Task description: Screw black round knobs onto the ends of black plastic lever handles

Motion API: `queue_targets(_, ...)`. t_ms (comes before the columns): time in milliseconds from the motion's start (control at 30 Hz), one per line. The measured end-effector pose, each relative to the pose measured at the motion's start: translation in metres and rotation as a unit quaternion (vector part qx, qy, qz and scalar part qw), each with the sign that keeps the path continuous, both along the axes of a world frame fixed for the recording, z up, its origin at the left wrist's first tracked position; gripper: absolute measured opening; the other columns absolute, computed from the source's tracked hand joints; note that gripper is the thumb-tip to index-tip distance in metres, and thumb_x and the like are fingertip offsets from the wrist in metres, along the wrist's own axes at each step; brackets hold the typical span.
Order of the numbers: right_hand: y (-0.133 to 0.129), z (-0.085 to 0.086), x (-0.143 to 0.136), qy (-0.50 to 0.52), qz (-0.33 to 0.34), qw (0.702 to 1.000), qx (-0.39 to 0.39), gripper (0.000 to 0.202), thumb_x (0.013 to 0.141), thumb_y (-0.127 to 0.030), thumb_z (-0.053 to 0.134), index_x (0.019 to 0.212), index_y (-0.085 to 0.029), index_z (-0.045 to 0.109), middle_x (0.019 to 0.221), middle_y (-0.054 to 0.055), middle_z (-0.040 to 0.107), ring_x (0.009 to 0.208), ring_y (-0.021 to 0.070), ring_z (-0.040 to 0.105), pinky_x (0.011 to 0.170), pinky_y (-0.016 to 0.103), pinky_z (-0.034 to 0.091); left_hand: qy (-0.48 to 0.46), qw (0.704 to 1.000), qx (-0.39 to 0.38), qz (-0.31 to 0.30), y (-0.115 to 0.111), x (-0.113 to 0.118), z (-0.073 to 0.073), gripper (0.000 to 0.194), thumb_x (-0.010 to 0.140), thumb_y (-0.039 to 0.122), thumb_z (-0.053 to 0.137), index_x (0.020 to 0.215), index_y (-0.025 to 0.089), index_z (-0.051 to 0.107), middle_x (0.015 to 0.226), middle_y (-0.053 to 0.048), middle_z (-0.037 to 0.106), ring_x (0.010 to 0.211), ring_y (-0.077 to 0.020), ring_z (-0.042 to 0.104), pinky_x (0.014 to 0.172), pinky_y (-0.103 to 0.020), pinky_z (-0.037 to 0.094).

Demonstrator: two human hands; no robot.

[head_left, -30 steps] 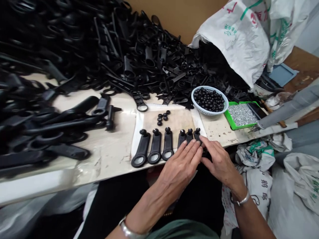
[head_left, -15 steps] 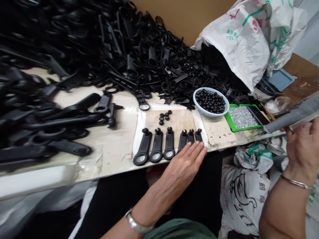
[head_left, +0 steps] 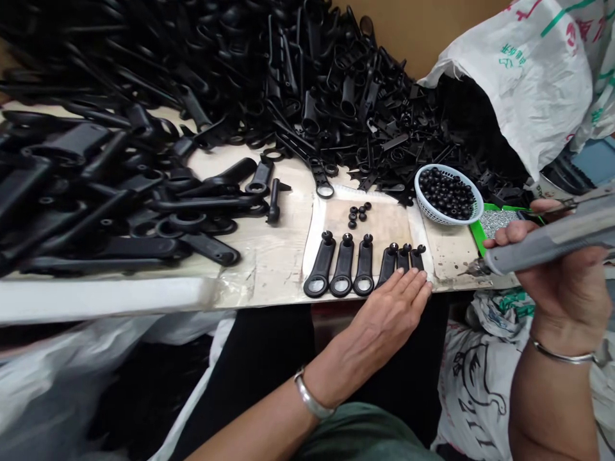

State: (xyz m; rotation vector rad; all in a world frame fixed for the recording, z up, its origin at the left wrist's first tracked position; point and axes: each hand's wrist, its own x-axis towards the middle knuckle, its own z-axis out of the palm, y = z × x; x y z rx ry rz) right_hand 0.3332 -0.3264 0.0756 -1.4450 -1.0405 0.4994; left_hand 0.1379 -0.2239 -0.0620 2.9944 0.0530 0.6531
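Left hand (head_left: 391, 310) open, flat on smooth black knob-tipped parts (head_left: 387, 266); right hand (head_left: 567, 288) gripping grey cylindrical metal-tipped tool (head_left: 542, 242).

Center: 6 black levers (head_left: 325, 259) in a row, 6 ball knobs (head_left: 347, 238), one per lever. Above row: 6 loose black balls (head_left: 362, 217). Right: 1 light-blue basket (head_left: 444, 218), 1 green tray (head_left: 477, 238), 1 gray handheld driver (head_left: 538, 250). Lower half: 2 metal bracelets (head_left: 311, 397). Upper-left heap (head_left: 216, 57): uncountable.
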Motion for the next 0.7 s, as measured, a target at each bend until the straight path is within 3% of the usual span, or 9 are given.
queue_targets(100, 0.031, -0.003, -0.021, 0.033, 0.012, 0.998, 0.052, 0.048, 0.075, -0.047, 0.077, 0.115, -0.029, 0.056, 0.084, 0.000, 0.059, 0.082, 0.0190, 0.061, 0.085, 0.044, 0.054, -0.003, 1.000, -0.003, 0.004, -0.002, 0.000, -0.001, 0.057, 0.093, 0.015, 0.051, 0.147, 0.006, 0.037, 0.156, -0.018, 0.038, 0.144, -0.0269, 0.037, 0.121, -0.042, 0.032)
queue_targets(167, 0.051, -0.007, -0.032, 0.041, -0.027, 0.993, 0.106, 0.035, 0.076, -0.029, 0.074, 0.106, -0.025, 0.056, 0.071, -0.004, 0.056, 0.070, 0.0146, 0.059, 0.075, 0.037, 0.054, -0.003, 1.000, -0.007, 0.006, -0.002, 0.000, -0.001, 0.056, 0.093, 0.015, 0.051, 0.147, 0.006, 0.038, 0.155, -0.017, 0.039, 0.144, -0.0269, 0.038, 0.121, -0.042, 0.032)
queue_targets(233, 0.068, -0.011, -0.037, 0.035, -0.075, 0.985, 0.150, 0.026, 0.075, -0.021, 0.070, 0.097, -0.023, 0.055, 0.059, -0.009, 0.050, 0.054, 0.0116, 0.054, 0.061, 0.031, 0.051, 0.000, 1.000, -0.006, 0.007, -0.003, 0.001, 0.000, 0.056, 0.093, 0.016, 0.051, 0.147, 0.006, 0.038, 0.155, -0.017, 0.040, 0.143, -0.0278, 0.039, 0.120, -0.042, 0.033)
queue_targets(433, 0.097, -0.023, -0.039, 0.028, -0.154, 0.965, 0.211, 0.019, 0.074, -0.018, 0.066, 0.087, -0.024, 0.053, 0.049, -0.013, 0.045, 0.038, 0.0097, 0.047, 0.043, 0.026, 0.043, -0.004, 1.000, 0.003, 0.021, -0.005, 0.002, 0.005, 0.050, 0.095, 0.015, 0.046, 0.143, 0.005, 0.044, 0.152, -0.016, 0.045, 0.141, -0.0268, 0.042, 0.119, -0.041, 0.034)
queue_targets(700, 0.107, -0.032, -0.037, 0.040, -0.162, 0.962, 0.218, 0.027, 0.071, -0.026, 0.072, 0.086, -0.024, 0.050, 0.045, -0.014, 0.043, 0.037, 0.0089, 0.045, 0.041, 0.025, 0.042, 0.000, 0.999, -0.001, 0.033, -0.007, 0.001, 0.011, 0.048, 0.095, 0.012, 0.045, 0.142, 0.005, 0.046, 0.150, -0.015, 0.047, 0.141, -0.0261, 0.042, 0.120, -0.040, 0.033)
